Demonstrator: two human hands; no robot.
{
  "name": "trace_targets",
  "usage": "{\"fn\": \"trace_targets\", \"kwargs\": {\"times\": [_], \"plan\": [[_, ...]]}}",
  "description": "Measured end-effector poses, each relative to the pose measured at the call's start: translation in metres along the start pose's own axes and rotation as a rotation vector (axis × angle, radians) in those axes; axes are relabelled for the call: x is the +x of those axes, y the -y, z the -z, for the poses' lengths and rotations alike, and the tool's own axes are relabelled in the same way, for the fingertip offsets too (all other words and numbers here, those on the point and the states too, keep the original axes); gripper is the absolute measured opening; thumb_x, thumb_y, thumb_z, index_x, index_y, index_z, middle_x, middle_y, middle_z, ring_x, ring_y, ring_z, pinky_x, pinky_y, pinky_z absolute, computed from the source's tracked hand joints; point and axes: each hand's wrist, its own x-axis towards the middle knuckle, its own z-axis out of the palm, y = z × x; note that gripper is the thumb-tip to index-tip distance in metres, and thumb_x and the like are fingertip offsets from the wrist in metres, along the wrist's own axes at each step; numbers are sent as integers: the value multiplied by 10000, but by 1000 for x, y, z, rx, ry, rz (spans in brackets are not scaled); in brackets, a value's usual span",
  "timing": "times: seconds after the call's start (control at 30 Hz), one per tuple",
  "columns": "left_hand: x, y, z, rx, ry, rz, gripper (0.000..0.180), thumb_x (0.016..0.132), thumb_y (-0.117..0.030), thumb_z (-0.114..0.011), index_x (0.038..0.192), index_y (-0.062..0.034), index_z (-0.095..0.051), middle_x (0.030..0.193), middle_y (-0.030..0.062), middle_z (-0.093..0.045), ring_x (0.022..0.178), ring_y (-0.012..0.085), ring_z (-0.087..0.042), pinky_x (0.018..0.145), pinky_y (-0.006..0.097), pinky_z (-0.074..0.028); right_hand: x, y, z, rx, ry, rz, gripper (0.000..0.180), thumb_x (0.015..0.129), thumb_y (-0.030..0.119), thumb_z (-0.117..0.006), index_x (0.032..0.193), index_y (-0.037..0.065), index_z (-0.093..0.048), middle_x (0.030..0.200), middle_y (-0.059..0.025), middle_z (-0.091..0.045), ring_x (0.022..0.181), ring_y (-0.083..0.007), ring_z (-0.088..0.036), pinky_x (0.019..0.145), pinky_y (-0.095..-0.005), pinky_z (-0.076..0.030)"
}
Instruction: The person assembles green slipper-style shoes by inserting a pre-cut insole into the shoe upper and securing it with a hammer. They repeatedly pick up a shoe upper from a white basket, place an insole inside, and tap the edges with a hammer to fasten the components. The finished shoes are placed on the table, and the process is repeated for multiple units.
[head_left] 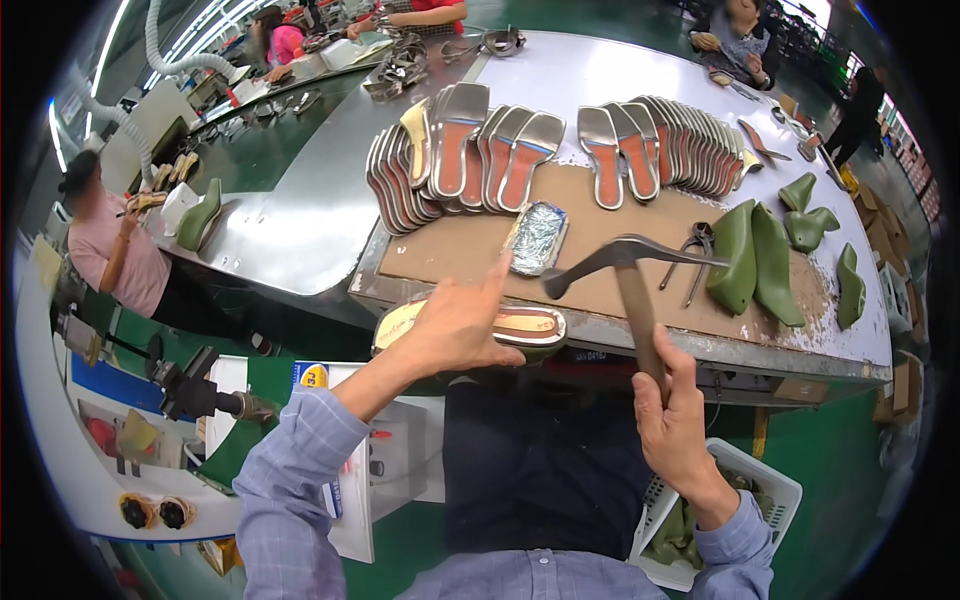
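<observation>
Right hand (672,422): fingers wrapped round hammer (637,310). Left hand (458,325): fingers part-spread over shoe sole (532,323); grip unclear from here.

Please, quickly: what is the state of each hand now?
Left hand: spread over the shoe sole; whether it grips cannot be told.
Right hand: closed, holding the hammer.

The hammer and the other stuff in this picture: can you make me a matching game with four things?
1. hammer
2. pincers
3. sole piece
4. white basket

A. under the left hand
B. holding green pieces
C. in the right hand
D. beside green shoe forms

Pairs: 1-C, 2-D, 3-A, 4-B
</observation>
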Motion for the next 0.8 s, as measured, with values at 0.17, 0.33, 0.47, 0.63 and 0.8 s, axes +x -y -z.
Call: {"fn": "trace_targets", "kwargs": {"times": [0.17, 0.33, 0.47, 0.63, 0.8], "plan": [[5, 2, -5, -163, -75, -38, 1282, 620, -519, -879, 1510, 100, -194, 1017, 187, -704, 999, 381, -663, 906, 450, -456, 8, 1, 6, -118, 164, 68, 503, 930, 44, -636, 1408, 117, -498, 1077, -209, -684, 868, -421, -672, 730, -444, -549], [-12, 4, -6, 70, -107, -35, 1057, 613, -429, -877, 1454, -8, -395, 1015, 162, -713, 906, 366, -689, 799, 438, -536, 30, -16, 12, -354, 65, 288, 449, 884, 81, -690, 1314, 176, -604, 1009, -170, -703, 827, -357, -690, 691, -433, -552], [19, -19, 10, 114, 183, -157, 792, 653, -458, -766, 1303, -66, -538, 881, 164, -697, 815, 376, -681, 701, 472, -519, 53, -102, 41, -643, -256, 184, 504, 898, 19, -595, 1375, 181, -580, 992, -149, -672, 824, -343, -659, 703, -438, -521], [-17, 70, 94, -831, -655, 230, 682, 727, -399, -862, 1210, -30, -552, 1031, 94, -684, 909, 250, -680, 857, 365, -552, 61, -153, 31, -1022, -175, 140, 465, 910, 34, -573, 1367, 118, -565, 954, -144, -525, 896, -353, -521, 799, -469, -426], [-67, 241, 84, -853, -1452, 396, 588, 754, -209, -882, 1132, 58, -521, 1050, 140, -641, 906, 206, -655, 820, 319, -544, 64, -149, 25, -927, -142, 188, 370, 923, 31, -554, 1290, 58, -597, 1016, -181, -532, 921, -383, -507, 802, -474, -422]]}}
